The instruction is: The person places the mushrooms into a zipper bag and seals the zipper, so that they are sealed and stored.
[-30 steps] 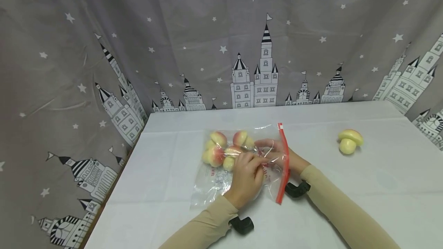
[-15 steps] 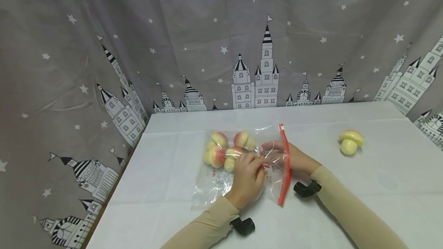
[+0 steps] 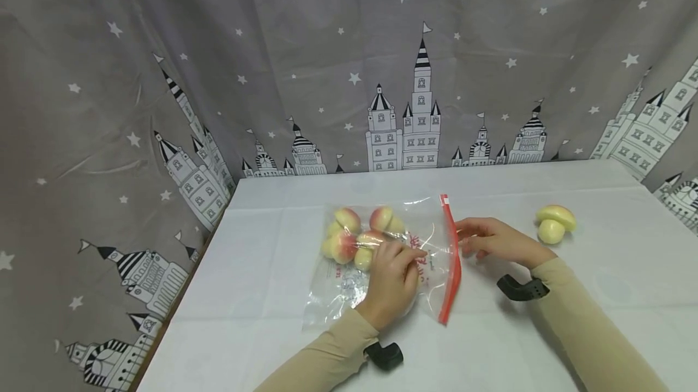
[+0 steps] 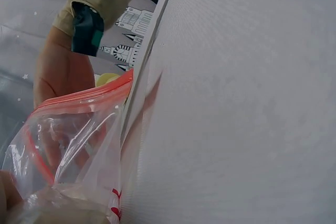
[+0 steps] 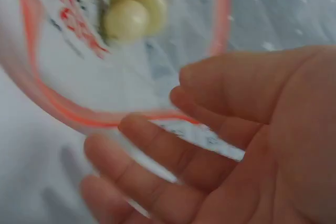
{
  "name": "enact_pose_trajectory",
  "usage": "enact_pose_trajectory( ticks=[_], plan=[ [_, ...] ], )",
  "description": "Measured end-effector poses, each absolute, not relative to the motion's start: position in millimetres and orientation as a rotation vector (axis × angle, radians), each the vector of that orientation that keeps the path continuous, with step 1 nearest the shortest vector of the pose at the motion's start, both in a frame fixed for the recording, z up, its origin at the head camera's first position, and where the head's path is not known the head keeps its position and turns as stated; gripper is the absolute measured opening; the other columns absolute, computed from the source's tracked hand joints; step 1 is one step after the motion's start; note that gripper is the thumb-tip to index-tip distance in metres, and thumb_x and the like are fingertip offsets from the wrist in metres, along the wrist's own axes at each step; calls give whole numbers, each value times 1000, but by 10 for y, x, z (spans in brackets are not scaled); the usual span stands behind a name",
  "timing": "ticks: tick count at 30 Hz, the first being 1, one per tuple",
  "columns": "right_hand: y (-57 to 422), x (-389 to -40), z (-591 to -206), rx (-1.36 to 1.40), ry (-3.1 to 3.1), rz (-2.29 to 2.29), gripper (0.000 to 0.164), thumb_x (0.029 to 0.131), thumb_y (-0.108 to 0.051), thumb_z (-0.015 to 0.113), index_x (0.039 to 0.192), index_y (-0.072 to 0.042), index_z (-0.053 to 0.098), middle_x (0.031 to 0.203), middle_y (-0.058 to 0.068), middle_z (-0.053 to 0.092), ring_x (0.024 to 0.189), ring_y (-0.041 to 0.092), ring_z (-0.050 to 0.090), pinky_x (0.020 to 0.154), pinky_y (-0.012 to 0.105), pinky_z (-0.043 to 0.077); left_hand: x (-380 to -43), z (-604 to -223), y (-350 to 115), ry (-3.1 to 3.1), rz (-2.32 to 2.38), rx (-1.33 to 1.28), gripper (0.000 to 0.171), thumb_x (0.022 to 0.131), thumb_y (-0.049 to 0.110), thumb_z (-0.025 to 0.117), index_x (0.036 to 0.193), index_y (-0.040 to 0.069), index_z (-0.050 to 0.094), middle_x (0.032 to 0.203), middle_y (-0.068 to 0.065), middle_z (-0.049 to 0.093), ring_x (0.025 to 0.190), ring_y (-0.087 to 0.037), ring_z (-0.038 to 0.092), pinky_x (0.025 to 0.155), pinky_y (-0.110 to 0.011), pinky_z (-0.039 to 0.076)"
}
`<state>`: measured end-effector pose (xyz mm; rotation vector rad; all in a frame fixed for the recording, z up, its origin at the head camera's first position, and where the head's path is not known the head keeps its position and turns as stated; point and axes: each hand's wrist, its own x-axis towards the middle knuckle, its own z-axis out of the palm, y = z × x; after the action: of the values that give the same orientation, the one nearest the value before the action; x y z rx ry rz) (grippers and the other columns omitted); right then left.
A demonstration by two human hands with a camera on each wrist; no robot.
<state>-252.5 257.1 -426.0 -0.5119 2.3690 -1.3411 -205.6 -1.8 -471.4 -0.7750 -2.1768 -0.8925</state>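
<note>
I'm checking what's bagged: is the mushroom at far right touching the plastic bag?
Apart: the head view shows a strip of white tabletop separating the mushroom from the plastic bag.

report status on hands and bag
Left hand holding clear bag. Right hand empty, beside its open mouth. Mushroom-shaped pieces inside, another outside. Nothing seen blocking.

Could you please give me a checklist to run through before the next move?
1. Bag mouth open: ok, the right wrist view looks straight into it.
2. Right hand empty: ok, nothing in its fingers.
3. Right hand clear of the red zip edge: cannot tell, it is very close.
4. Left hand pinching the plastic: cannot tell, though it is on the bag.
5. Bagged mushrooms inside: ok, four show through.
6. Loose mushroom bagged: not ok, it lies outside.
</note>
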Motion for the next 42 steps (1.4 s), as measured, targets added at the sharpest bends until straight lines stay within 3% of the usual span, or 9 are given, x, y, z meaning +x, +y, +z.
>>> enact_pose_trajectory(
  ticks=[5, 10, 17, 22, 27, 29, 32, 35, 42],
  plan=[
    [2814, -2461, -4043, -440, 2497, -1294, 51, 102, -16, 54, 148, 4, 44, 138, 30, 60, 105, 23, 69, 79, 32, 58, -2051, -4714, -16, -2181, -890, -769, 26, 80, -1, 63, 96, 14, 77, 85, 0, 66, 83, -18, 57, 82, -33, 45],
    [3066, -2390, -3840, -354, 2669, -1314, 53, 105, -22, 53, 151, 1, 41, 141, 29, 57, 102, -2, 65, 80, 27, 58, -2045, -4706, -13, -2195, -893, -765, 26, 81, -1, 63, 97, 13, 77, 85, 0, 66, 84, -19, 57, 82, -33, 45],
    [3420, -2344, -3783, -241, 2792, -1534, 44, 104, -21, 55, 146, -9, 47, 111, -37, 57, 97, -17, 59, 77, 17, 56, -2038, -4694, -19, -2212, -902, -762, 26, 81, -1, 63, 97, 13, 77, 86, 0, 66, 84, -19, 57, 83, -33, 44],
    [3592, -2333, -3802, -144, 2850, -1623, 31, 103, -22, 58, 131, -35, 52, 104, -41, 56, 94, -18, 57, 75, 9, 52, -2043, -4703, -19, -2212, -895, -762, 26, 81, -1, 63, 97, 13, 77, 86, 0, 66, 84, -19, 57, 82, -33, 44],
    [3723, -2323, -3835, 12, 2921, -1578, 42, 103, -25, 56, 143, -15, 52, 95, -45, 51, 88, -22, 51, 71, 8, 51, -2049, -4709, -18, -2210, -901, -766, 26, 81, -1, 62, 97, 13, 77, 86, 0, 66, 84, -19, 57, 81, -33, 44],
    [3760, -2331, -3857, 125, 2937, -1550, 52, 103, -28, 55, 150, -7, 46, 98, -38, 55, 88, -21, 48, 70, 8, 50, -2052, -4709, -18, -2210, -902, -765, 26, 81, -1, 62, 97, 13, 77, 86, 0, 66, 84, -19, 57, 81, -33, 44],
    [3792, -2339, -3878, 314, 2934, -1495, 67, 103, -34, 51, 156, 3, 32, 129, 1, 66, 98, -4, 51, 67, 7, 46, -2054, -4712, -16, -2200, -899, -765, 26, 80, -1, 63, 96, 13, 77, 85, 0, 65, 83, -18, 57, 81, -33, 45],
    [3827, -2342, -3904, 444, 2908, -1448, 72, 103, -39, 49, 158, 2, 27, 154, 38, 36, 96, 1, 49, 65, 6, 43, -2053, -4712, -15, -2189, -896, -764, 26, 80, -2, 63, 95, 13, 77, 85, 1, 65, 83, -18, 57, 82, -33, 45],
    [3921, -2371, -3984, 448, 2820, -1423, 80, 102, -43, 50, 158, 5, 21, 153, 44, 30, 85, -12, 40, 64, 8, 45, -2056, -4712, -17, -2189, -892, -763, 26, 81, -1, 63, 96, 13, 77, 85, 0, 65, 83, -18, 57, 82, -33, 44]
  ],
)
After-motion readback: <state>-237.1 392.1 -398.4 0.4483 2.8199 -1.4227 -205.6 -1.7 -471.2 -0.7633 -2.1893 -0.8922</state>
